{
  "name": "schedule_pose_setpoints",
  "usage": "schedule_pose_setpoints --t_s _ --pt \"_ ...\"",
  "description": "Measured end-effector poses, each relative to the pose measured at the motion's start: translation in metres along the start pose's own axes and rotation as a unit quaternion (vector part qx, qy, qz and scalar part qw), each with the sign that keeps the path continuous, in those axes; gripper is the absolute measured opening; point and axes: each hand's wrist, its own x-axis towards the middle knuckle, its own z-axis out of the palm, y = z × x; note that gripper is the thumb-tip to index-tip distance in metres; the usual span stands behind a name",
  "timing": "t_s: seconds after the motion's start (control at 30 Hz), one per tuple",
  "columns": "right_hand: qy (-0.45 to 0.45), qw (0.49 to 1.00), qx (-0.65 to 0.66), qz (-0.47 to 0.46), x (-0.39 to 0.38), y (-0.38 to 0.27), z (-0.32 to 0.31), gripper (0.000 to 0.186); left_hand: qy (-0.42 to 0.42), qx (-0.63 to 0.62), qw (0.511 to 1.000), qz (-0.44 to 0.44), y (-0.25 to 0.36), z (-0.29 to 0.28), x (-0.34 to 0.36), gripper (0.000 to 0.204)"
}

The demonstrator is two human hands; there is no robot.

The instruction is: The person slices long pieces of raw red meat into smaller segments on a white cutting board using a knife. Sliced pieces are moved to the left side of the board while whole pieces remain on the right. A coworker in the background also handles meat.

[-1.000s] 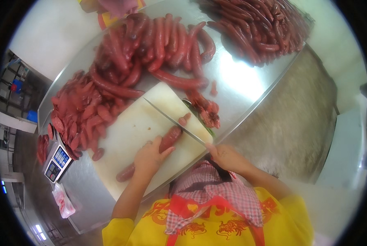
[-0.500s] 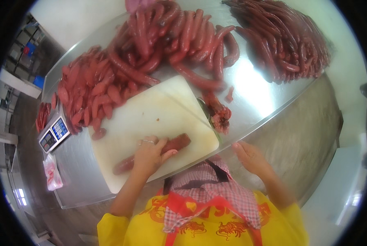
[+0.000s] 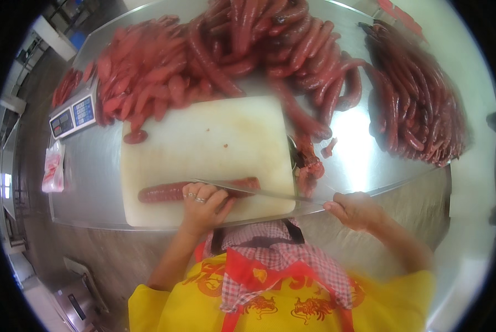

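Note:
A long red sausage [image 3: 159, 192] lies along the near edge of a white cutting board [image 3: 215, 138]. My left hand [image 3: 203, 203], with rings on two fingers, presses down on the sausage's middle. My right hand [image 3: 356, 210] grips the handle of a long knife [image 3: 248, 190], whose blade lies nearly flat across the board, its tip by my left fingers above the sausage.
The board sits on a steel table [image 3: 364, 166]. Heaps of red sausages [image 3: 148, 72] fill the far left, longer ones [image 3: 292, 50] the middle, darker ones [image 3: 419, 94] the right. Trimmed scraps [image 3: 309, 163] lie beside the board. A small scale [image 3: 73, 113] stands at left.
My right hand, off the board half a second ago, now holds the knife across the sausage again. My left hand stays on the sausage. The camera view has shifted.

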Motion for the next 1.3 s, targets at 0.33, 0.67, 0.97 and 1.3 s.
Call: schedule_pose_setpoints --t_s 0.33,0.67,0.97,1.3 --pt "0.080 0.986 0.088 -0.113 0.093 -0.063 0.057 0.062 0.000 0.014 0.999 -0.035 0.005 0.001 -0.003 0.031" --pt "0.016 0.994 0.094 -0.044 -0.004 -0.032 0.027 0.052 -0.023 0.000 0.998 -0.050 0.000 0.000 -0.006 0.035" --pt "0.079 0.989 0.091 -0.090 0.099 -0.093 0.059 0.058 -0.030 0.012 0.998 -0.062 -0.002 -0.012 -0.009 0.038" --pt "0.034 0.997 0.066 -0.023 0.018 -0.066 0.042 0.056 -0.038 0.013 0.991 -0.125 -0.008 -0.017 -0.021 0.035"
